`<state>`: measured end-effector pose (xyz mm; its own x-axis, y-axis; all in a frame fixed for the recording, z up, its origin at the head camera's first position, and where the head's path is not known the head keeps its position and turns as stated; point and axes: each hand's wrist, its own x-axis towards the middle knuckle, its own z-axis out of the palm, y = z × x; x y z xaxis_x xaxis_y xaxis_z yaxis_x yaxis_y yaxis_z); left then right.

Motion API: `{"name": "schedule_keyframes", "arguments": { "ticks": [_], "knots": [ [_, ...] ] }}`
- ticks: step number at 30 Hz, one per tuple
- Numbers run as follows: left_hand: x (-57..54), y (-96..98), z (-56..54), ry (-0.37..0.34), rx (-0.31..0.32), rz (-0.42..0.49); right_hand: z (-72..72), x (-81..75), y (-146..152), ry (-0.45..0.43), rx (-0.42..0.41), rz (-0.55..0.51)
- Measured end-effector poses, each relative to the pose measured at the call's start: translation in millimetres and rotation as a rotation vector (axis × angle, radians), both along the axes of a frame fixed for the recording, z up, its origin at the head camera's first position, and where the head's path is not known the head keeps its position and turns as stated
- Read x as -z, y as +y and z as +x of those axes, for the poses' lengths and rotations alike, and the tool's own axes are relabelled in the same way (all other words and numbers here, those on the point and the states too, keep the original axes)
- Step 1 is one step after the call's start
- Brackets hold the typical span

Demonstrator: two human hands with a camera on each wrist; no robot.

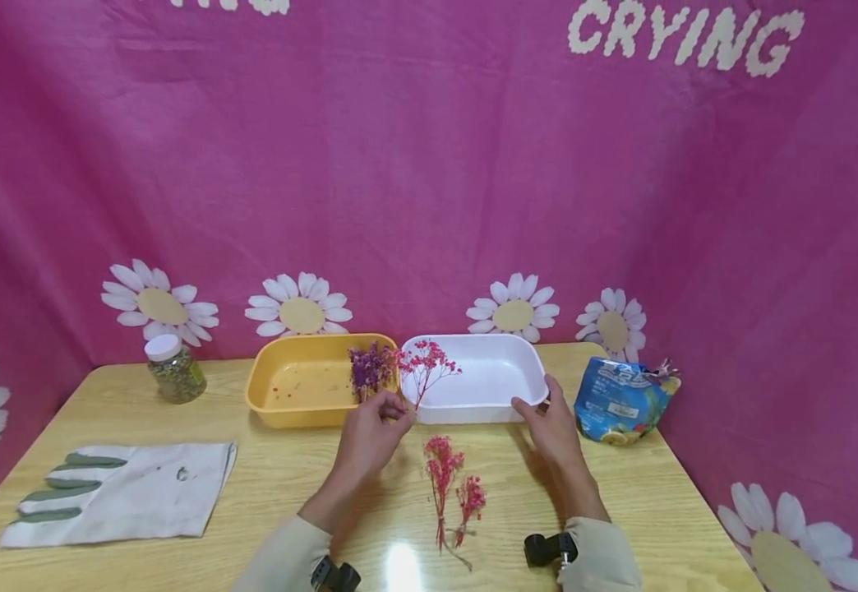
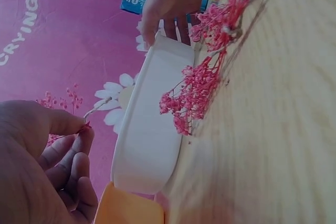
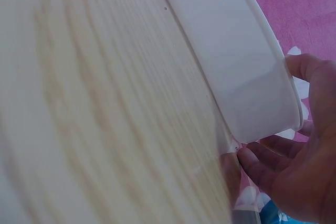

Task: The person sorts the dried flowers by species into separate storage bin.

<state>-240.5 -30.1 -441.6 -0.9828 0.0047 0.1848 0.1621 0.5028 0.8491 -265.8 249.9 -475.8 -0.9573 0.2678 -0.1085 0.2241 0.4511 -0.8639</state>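
My left hand (image 1: pixel 374 434) pinches the stem end of a sprig of dried pink flowers (image 1: pixel 429 360) between thumb and fingertips. A bit of string at that end shows in the left wrist view. The sprig's blossoms stand over the left end of a white plastic tray (image 1: pixel 466 413). At that tray's front right corner, my right hand (image 1: pixel 558 427) grips it, thumb on the rim (image 3: pixel 286 69) and fingers around the outside. Two more tied pink bunches, a larger one (image 1: pixel 441 464) and a smaller one (image 1: pixel 471 497), lie on the table in front.
Left of the white tray, touching it, stands a yellow tray (image 1: pixel 281 418) with purple dried flowers (image 1: pixel 370 367) at its right end. Farther left are a lidded jar (image 1: pixel 177 374) and a white-and-green glove (image 1: pixel 133 493). A blue pouch (image 1: pixel 621 403) stands at the table's right edge.
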Motion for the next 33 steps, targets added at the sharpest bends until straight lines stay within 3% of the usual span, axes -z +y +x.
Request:
{"name": "schedule_keyframes", "arguments": {
  "ticks": [11,18,23,33],
  "knots": [
    [-2.8,14.7,-22.5,0.005,0.015,-0.034,1.8,1.5,0,-0.01,0.002,-0.009],
    [-7.6,25.5,-38.3,0.028,-0.008,-0.069,1.0,1.1,0,-0.007,0.016,-0.011],
    [-8.1,29.5,-46.8,0.005,-0.032,-0.101,-0.5,2.1,0,-0.011,0.013,-0.021],
    [-4.3,33.8,-50.5,-0.026,-0.006,-0.14,-1.7,2.5,1,-0.008,0.018,-0.013]
  ]
}}
